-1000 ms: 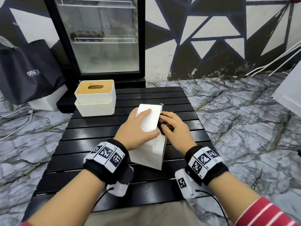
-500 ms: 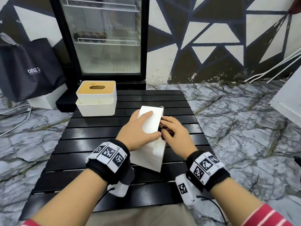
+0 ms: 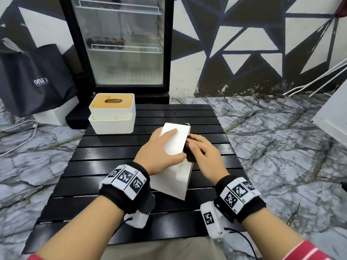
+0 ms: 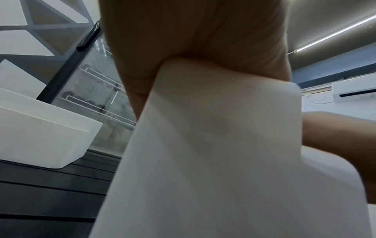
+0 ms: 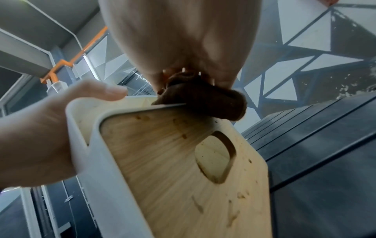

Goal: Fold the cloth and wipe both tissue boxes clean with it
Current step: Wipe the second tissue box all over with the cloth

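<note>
A white tissue box (image 3: 173, 147) lies tipped on its side in the middle of the black slatted table (image 3: 116, 162), its wooden lid (image 5: 183, 169) facing right. My left hand (image 3: 161, 150) grips the box across its upper side, thumb on the near edge. My right hand (image 3: 201, 151) holds a bunched brown cloth (image 3: 189, 152) against the lid's upper edge; the right wrist view shows the cloth (image 5: 213, 103) pinched under the fingers, above the lid's oval slot. Brown specks dot the lid. A second white tissue box (image 3: 112, 115) with a wooden top stands upright at the table's far left.
A glass-door fridge (image 3: 122, 44) stands behind the table against a black-and-white patterned wall. A dark bag (image 3: 35, 79) leans at the left on a white box. Marble floor surrounds the table. White pipes lean at the far right.
My right hand with the cloth has shifted slightly along the lid's edge. The left hand keeps its grip on the box. The head camera moved a little.
</note>
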The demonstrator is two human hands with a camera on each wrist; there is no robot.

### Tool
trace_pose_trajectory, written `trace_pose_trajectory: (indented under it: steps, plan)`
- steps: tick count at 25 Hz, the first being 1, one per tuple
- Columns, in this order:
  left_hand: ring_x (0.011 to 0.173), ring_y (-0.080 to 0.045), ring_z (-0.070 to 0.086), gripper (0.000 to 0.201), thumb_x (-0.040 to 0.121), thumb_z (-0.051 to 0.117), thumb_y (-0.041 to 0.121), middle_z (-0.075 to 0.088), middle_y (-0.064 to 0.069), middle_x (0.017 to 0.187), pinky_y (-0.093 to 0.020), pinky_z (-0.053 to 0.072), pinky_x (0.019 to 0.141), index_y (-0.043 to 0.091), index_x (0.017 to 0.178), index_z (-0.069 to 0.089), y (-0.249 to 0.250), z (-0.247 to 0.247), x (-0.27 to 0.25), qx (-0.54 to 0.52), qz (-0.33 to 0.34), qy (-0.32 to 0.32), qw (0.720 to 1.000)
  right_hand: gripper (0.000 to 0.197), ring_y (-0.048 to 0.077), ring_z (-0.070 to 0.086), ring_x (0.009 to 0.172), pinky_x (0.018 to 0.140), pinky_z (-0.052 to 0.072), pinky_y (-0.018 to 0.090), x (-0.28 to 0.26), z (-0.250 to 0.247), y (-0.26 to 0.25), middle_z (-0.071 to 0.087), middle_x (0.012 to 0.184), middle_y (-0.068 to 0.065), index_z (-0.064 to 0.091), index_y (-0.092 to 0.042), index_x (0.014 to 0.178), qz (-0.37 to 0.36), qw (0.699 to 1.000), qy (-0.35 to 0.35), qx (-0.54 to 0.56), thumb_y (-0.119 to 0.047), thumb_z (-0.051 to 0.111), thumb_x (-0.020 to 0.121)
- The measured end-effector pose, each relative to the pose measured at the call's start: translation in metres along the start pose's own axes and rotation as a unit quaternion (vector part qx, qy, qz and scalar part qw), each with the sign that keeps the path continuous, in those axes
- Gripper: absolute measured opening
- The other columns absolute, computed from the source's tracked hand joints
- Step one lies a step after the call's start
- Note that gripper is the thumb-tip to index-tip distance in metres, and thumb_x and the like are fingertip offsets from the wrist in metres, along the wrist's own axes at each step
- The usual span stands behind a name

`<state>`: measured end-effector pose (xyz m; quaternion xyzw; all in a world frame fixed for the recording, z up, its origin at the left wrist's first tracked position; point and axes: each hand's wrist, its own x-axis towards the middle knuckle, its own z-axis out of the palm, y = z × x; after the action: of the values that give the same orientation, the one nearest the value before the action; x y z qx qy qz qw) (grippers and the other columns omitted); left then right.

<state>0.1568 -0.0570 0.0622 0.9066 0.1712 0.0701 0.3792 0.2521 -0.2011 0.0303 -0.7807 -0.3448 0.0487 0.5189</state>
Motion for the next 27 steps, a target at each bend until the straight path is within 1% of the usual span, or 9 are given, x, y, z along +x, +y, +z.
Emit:
trace_pose_trajectory:
  steps: [2,4,7,11,14,19,22,23,27]
  plan:
    - [0.129,-0.013,0.04,0.097,0.052,0.053,0.07,0.018,0.016,0.151,-0.028,0.038,0.1,0.041,0.142,0.03,0.001,0.0,0.0,-0.001,0.0,0.001,1.0,0.023,-0.001,0.046,0.115,0.094,0.029,0.001,0.005,0.003,-0.001,0.055,0.124,-0.011,0.067,-0.02,0.11,0.006,1.0,0.024,0.0,-0.019,0.053,0.091]
    - [0.128,-0.012,0.04,0.097,0.052,0.053,0.069,0.018,0.016,0.151,-0.028,0.038,0.101,0.041,0.142,0.03,0.001,0.001,0.0,-0.009,-0.003,0.007,1.0,0.024,0.0,0.048,0.113,0.089,0.029,-0.003,0.005,0.006,-0.001,0.056,0.123,-0.009,0.067,-0.017,0.11,-0.003,0.999,0.037,-0.007,-0.014,0.057,0.088]
    - [0.128,-0.012,0.04,0.093,0.055,0.055,0.066,0.019,0.017,0.15,-0.027,0.038,0.099,0.041,0.142,0.031,0.001,0.001,0.0,-0.009,-0.002,0.009,1.0,0.027,0.0,0.047,0.113,0.092,0.03,0.0,-0.004,0.009,-0.001,0.055,0.12,-0.01,0.065,-0.016,0.112,-0.028,0.999,0.037,-0.019,-0.009,0.059,0.086]
    - [0.128,-0.012,0.04,0.095,0.054,0.053,0.067,0.018,0.016,0.151,-0.024,0.035,0.096,0.041,0.142,0.03,0.003,-0.001,-0.001,0.002,0.002,0.0,1.0,0.028,0.004,0.05,0.113,0.097,0.038,0.013,0.001,0.007,0.0,0.054,0.116,-0.012,0.065,-0.015,0.112,-0.048,0.998,0.033,-0.038,-0.008,0.06,0.085]
    - [0.128,-0.012,0.04,0.095,0.054,0.053,0.066,0.018,0.016,0.151,-0.023,0.034,0.096,0.04,0.143,0.03,0.005,-0.001,-0.002,0.002,0.001,0.002,1.0,0.028,0.004,0.05,0.11,0.09,0.033,0.0,0.014,0.005,0.0,0.056,0.121,-0.007,0.065,-0.014,0.113,-0.032,0.997,0.033,-0.059,-0.009,0.058,0.086]
    - [0.129,-0.012,0.04,0.092,0.057,0.054,0.064,0.018,0.017,0.151,-0.027,0.038,0.099,0.041,0.142,0.031,0.004,0.001,-0.003,-0.003,-0.004,0.014,1.0,0.029,0.005,0.051,0.111,0.094,0.039,0.011,0.0,0.009,0.0,0.053,0.117,-0.011,0.065,-0.014,0.112,-0.05,0.997,0.036,-0.047,-0.006,0.058,0.085]
    - [0.128,-0.012,0.04,0.089,0.059,0.055,0.061,0.017,0.017,0.152,-0.024,0.035,0.095,0.04,0.143,0.03,0.005,0.0,-0.003,0.004,-0.002,0.01,1.0,0.028,0.004,0.052,0.109,0.09,0.036,0.003,0.002,0.006,0.002,0.056,0.12,-0.005,0.065,-0.014,0.112,-0.053,0.996,0.027,-0.061,-0.008,0.059,0.085]
    - [0.127,-0.012,0.041,0.089,0.059,0.055,0.061,0.017,0.016,0.151,-0.023,0.035,0.093,0.04,0.143,0.03,0.006,-0.001,-0.003,0.005,-0.002,0.007,1.0,0.027,0.006,0.052,0.11,0.091,0.036,0.005,0.007,0.005,0.001,0.056,0.121,-0.004,0.065,-0.014,0.111,-0.047,0.996,0.023,-0.069,-0.01,0.06,0.085]
    - [0.126,-0.012,0.041,0.088,0.06,0.055,0.059,0.017,0.016,0.152,-0.021,0.034,0.091,0.04,0.143,0.03,0.006,-0.001,-0.002,0.001,-0.005,0.007,1.0,0.027,0.013,0.052,0.113,0.101,0.04,0.027,0.021,0.004,-0.003,0.057,0.122,-0.001,0.065,-0.015,0.112,-0.022,0.995,0.028,-0.089,-0.011,0.059,0.086]
